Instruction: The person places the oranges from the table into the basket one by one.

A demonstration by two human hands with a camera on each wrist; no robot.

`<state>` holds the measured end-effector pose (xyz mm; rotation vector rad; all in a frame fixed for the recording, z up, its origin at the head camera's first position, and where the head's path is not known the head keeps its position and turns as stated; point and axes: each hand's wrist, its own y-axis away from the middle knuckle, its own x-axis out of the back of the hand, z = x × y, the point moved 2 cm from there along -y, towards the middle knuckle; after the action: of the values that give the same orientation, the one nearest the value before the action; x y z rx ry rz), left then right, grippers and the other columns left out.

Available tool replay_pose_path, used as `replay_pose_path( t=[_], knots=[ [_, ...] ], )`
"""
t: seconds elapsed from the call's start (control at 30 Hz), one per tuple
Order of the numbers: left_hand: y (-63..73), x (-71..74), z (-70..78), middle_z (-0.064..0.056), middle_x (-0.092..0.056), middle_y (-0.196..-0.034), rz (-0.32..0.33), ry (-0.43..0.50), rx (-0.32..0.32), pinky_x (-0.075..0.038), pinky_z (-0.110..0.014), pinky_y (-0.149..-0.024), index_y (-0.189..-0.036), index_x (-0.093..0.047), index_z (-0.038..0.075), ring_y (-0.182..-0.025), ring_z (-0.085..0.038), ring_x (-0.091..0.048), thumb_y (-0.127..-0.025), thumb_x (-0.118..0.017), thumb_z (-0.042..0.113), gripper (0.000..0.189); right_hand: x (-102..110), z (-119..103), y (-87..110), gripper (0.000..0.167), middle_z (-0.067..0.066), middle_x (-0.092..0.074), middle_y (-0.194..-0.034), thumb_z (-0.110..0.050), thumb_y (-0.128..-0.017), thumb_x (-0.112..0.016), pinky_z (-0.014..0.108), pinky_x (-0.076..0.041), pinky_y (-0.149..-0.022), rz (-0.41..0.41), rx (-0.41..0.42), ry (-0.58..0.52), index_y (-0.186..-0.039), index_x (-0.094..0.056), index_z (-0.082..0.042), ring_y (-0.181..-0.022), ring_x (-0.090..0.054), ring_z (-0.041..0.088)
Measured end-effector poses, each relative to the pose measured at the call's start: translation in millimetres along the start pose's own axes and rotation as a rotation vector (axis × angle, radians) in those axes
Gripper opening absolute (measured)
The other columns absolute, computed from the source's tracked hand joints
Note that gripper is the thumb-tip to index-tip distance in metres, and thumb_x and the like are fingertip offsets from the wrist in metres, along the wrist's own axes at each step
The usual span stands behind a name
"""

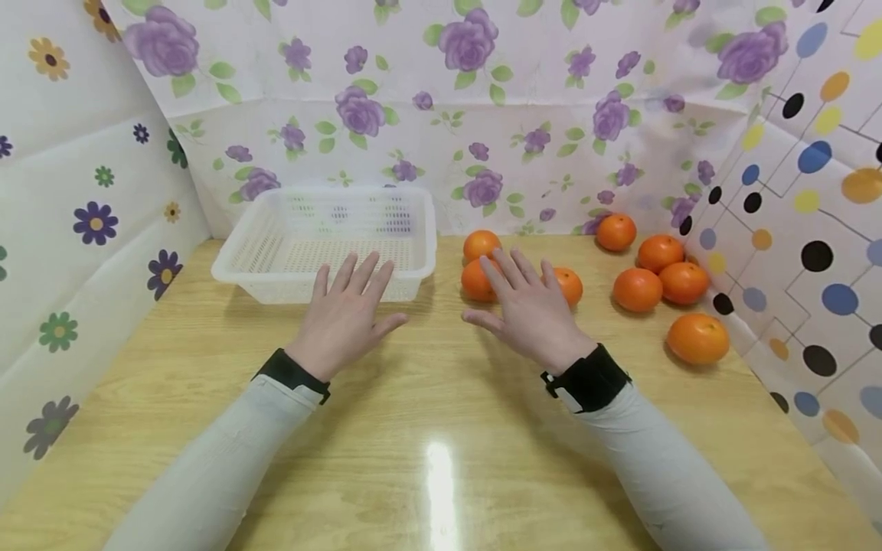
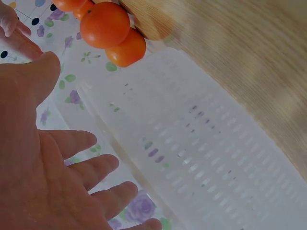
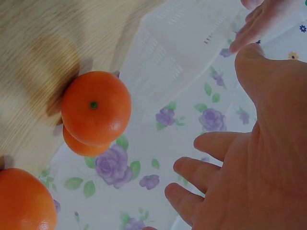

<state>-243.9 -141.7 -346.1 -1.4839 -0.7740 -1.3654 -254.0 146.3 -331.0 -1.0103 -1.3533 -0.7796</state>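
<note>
My left hand (image 1: 342, 321) is held above the table with fingers spread, just in front of a white plastic basket (image 1: 227, 268). Nothing is in its grasp. The basket has slotted walls and no contents show inside. My right hand (image 1: 534, 317) hovers palm down with straight fingers, holding nothing. Its fingertips overlap a small group of oranges: one at the back (image 1: 481, 245), one in front of it (image 1: 477, 282) and one to the right (image 1: 568, 286), partly hidden by the hand. In the right wrist view an orange (image 3: 96, 108) lies beyond the spread fingers.
Several more oranges (image 1: 637, 290) lie at the right, with one orange (image 1: 697, 338) nearest the dotted right wall (image 1: 816, 298). A flowered sheet (image 1: 427, 145) stands behind the wooden table (image 1: 386, 459), and another sheet (image 1: 76, 283) closes the left side.
</note>
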Motion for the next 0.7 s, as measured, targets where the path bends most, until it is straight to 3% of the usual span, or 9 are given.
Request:
replay_pose_path(
  t=[0.43,0.7],
  knots=[
    [1.1,0.8,-19.1,-0.022,-0.033,-0.176,0.047,0.001,0.028,-0.013,-0.078,-0.128,-0.172,-0.039,0.011,-0.163,-0.05,-0.024,-0.111,-0.064,0.054,0.079,-4.1,0.5,3.5,0.098,0.01,-0.015,-0.184,-0.074,-0.106,-0.054,0.066,-0.003,-0.134,-0.016,-0.014,-0.018,-0.178,-0.022,-0.016,-0.17,-0.009,0.035],
    [1.2,8.2,-29.2,-0.025,-0.046,-0.165,0.063,0.005,0.075,-0.018,-0.08,-0.125,-0.17,-0.041,0.013,-0.152,-0.05,-0.041,-0.112,-0.063,0.052,0.074,0.8,0.8,3.5,0.097,0.01,-0.013,-0.184,-0.075,-0.106,-0.052,0.068,-0.008,-0.134,-0.012,-0.004,-0.007,-0.177,-0.021,-0.016,-0.17,-0.01,0.034]
  ],
)
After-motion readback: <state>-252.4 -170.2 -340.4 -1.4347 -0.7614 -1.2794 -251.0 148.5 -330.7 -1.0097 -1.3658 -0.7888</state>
